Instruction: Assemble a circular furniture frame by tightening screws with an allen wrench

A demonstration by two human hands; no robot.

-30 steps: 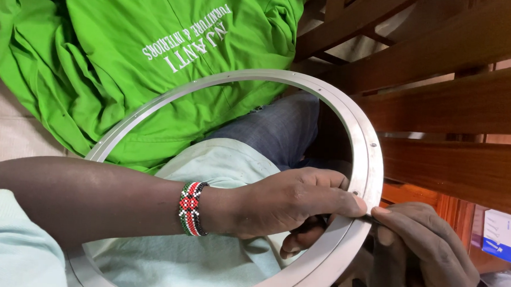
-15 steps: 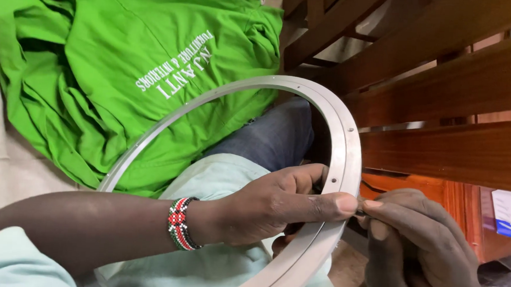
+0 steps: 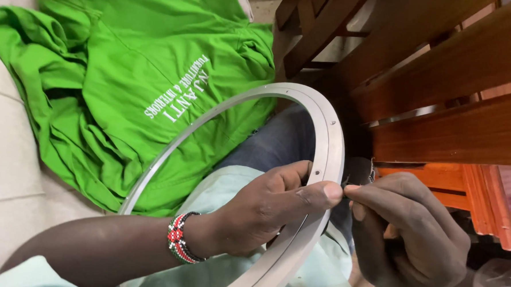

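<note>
Clearly braced across the lap: large grey metal ring (image 3: 248, 189), perforated with small holes along its flat face, gripped at its right rim by the left hand (image 3: 270, 210), thumb pressed on top to keep one hole steady. Right hand (image 3: 406, 236) closed in a pinch just beside that thumb, pinching something small and dark, too tiny to identify, brought to the rim. Behind, crumpled green shirt (image 3: 131, 86) on a beige cushion (image 3: 7, 167); reddish wooden slats (image 3: 441, 88) alongside; beaded bracelet (image 3: 177, 244) on the left wrist.
</note>
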